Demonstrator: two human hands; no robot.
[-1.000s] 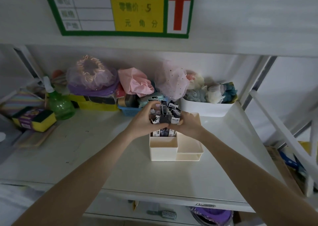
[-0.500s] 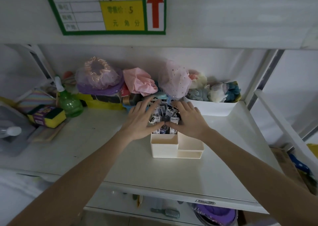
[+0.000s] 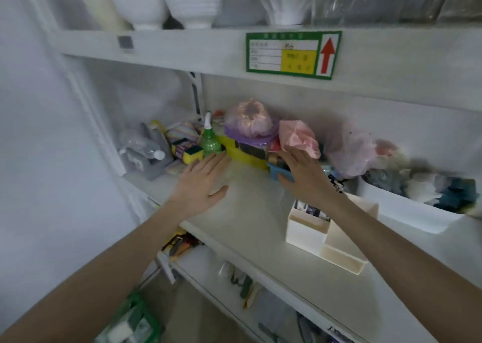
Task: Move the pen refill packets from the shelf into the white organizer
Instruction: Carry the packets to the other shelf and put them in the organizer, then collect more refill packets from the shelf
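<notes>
Head view, the only one supplied: the white organizer (image 3: 307, 231) stands on the shelf (image 3: 250, 212) and serves as reference; pen refill packets (image 3: 311, 209) stand upright in its tall rear compartment, partly hidden behind the right forearm; the lower front tray of the organizer appears to hold nothing, though blur limits certainty. Left hand (image 3: 200, 186) hovers well to the left of the organizer, fingers straight and spread, holding nothing; right hand (image 3: 302, 175) lies just behind and left of the organizer, fingers extended and relaxed, likewise holding nothing, near a blue basket (image 3: 277, 172). No loose packets can be made out left of the organizer. Judgement: the loading step looks complete or nearly so; the next move calls for checking the clutter behind the organizer for stray packets.
</notes>
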